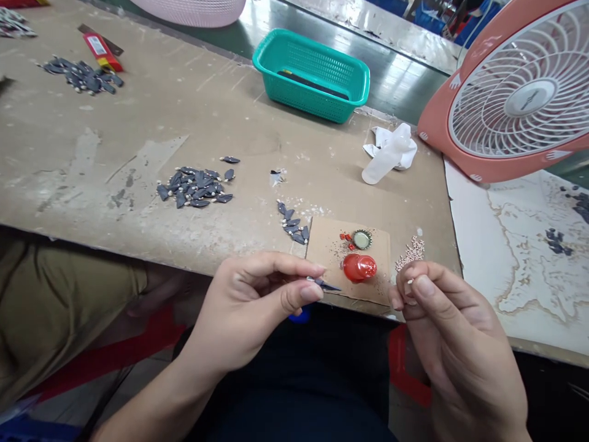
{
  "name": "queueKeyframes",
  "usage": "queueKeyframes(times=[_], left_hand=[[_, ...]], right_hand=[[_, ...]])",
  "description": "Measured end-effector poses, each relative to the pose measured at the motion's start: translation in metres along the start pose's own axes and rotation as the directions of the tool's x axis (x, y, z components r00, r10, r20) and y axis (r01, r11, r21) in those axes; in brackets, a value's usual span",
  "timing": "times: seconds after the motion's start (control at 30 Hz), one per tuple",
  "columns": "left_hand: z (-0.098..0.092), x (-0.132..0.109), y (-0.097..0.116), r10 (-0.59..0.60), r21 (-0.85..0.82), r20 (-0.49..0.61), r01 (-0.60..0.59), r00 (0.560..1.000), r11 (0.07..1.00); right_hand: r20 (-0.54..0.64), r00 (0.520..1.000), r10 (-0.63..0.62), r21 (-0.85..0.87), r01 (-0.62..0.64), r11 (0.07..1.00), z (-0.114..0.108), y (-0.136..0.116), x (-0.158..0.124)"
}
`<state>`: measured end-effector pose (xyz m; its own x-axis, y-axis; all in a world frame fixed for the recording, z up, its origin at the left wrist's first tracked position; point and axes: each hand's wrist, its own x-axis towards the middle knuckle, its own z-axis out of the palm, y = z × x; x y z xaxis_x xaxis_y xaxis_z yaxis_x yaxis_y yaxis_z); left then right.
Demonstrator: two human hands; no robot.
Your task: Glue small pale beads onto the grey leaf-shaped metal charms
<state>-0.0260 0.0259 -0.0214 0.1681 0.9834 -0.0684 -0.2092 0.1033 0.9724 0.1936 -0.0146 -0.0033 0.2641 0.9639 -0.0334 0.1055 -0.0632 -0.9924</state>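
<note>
Between thumb and forefinger, my left hand (260, 310) pinches a small dark grey pointed piece (330, 285), its tip toward the right. My right hand (453, 328) is closed in a pinch around a tiny pale bit (410, 282). Between the hands, a small glossy red container (359, 268) rests on a cardboard square (322, 242). Just behind it are a crown bottle cap (362, 239) and a few red scraps (347, 239). Tiny pinkish pellets (411, 253) lie in a heap beyond my right fingers. A short row of grey pieces (292, 222) lies left of the cardboard.
A larger heap of grey pale-tipped pieces (196, 186) is left of centre, another (83, 75) farther back beside a red packet (102, 52). Behind stand a green basket (313, 107), a translucent bottle (381, 161) on white paper and an orange fan (488, 162). Another person's leg (59, 307) is at left.
</note>
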Motion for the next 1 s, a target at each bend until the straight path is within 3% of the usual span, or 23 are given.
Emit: queueKeyframes(times=[0.23,0.4,0.63,1.0], left_hand=[[0.016,-0.005,0.005,-0.057,-0.114,0.098,0.068,0.994,0.991],[0.026,-0.011,0.006,-0.146,-0.221,0.165,0.181,0.975,0.958],[0.032,-0.017,0.006,-0.149,-0.287,0.159,0.19,0.976,0.939],[0.033,-0.017,0.007,-0.234,-0.352,0.173,0.282,0.957,0.892]], right_hand=[[-0.008,0.999,-0.051,-0.049,0.051,0.998,0.002,-0.007,-0.012],[-0.002,0.991,-0.134,-0.097,0.133,0.986,0.013,-0.009,-0.024],[-0.044,0.963,-0.265,-0.169,0.255,0.952,0.034,-0.009,-0.037],[-0.015,0.935,-0.354,-0.29,0.335,0.896,0.035,-0.011,-0.036]])
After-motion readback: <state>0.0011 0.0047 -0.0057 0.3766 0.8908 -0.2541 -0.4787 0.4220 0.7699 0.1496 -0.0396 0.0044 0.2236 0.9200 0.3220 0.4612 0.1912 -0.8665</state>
